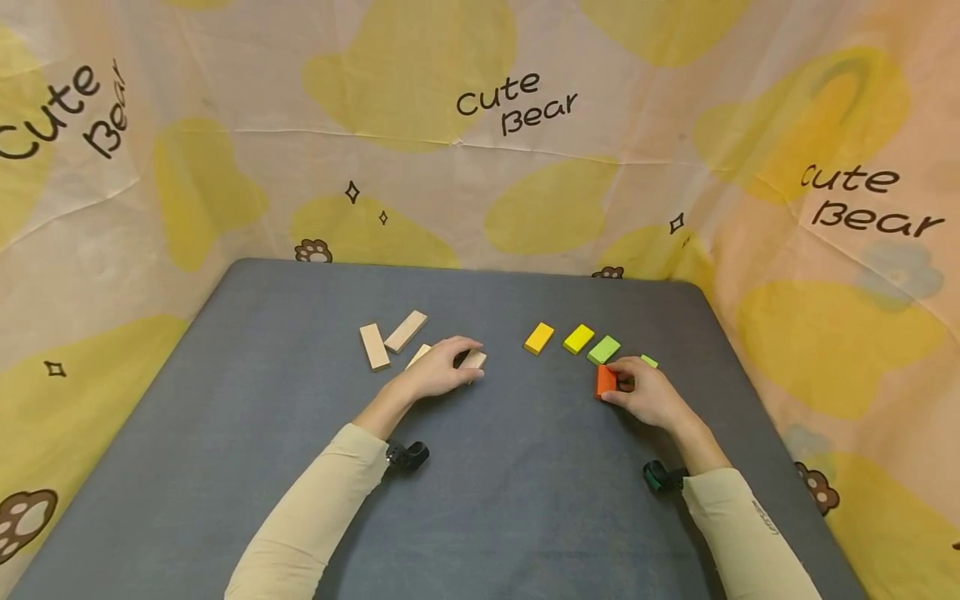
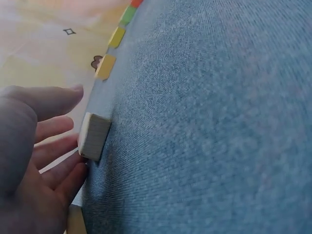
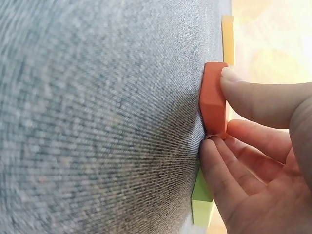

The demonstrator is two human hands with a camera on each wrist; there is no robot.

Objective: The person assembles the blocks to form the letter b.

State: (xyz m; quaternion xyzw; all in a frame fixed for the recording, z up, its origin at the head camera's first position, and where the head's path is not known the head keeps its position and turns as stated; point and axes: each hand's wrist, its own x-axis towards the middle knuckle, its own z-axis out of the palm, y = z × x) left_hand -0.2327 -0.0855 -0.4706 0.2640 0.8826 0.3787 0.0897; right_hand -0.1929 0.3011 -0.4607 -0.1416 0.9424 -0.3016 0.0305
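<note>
My right hand (image 1: 643,393) pinches an orange-red wooden block (image 1: 605,382). In the right wrist view the thumb lies against the upper part of that block (image 3: 213,97), with fingertips at its lower end by the cloth. My left hand (image 1: 435,368) reaches around a plain wooden block (image 1: 473,360). Seen from the left wrist, its thumb stays apart from the block (image 2: 96,136) while fingers extend behind it, some seeming to touch it. Another plain block (image 1: 420,354) is partly hidden by the left hand. A light green block (image 1: 648,361) shows partly behind the right hand.
Two more plain blocks (image 1: 375,347) lie at the left. Toward the back right are an orange-yellow block (image 1: 538,338), a yellow block (image 1: 579,338) and a green block (image 1: 603,349). Printed cloth walls (image 1: 420,108) border the grey-blue table (image 1: 510,500).
</note>
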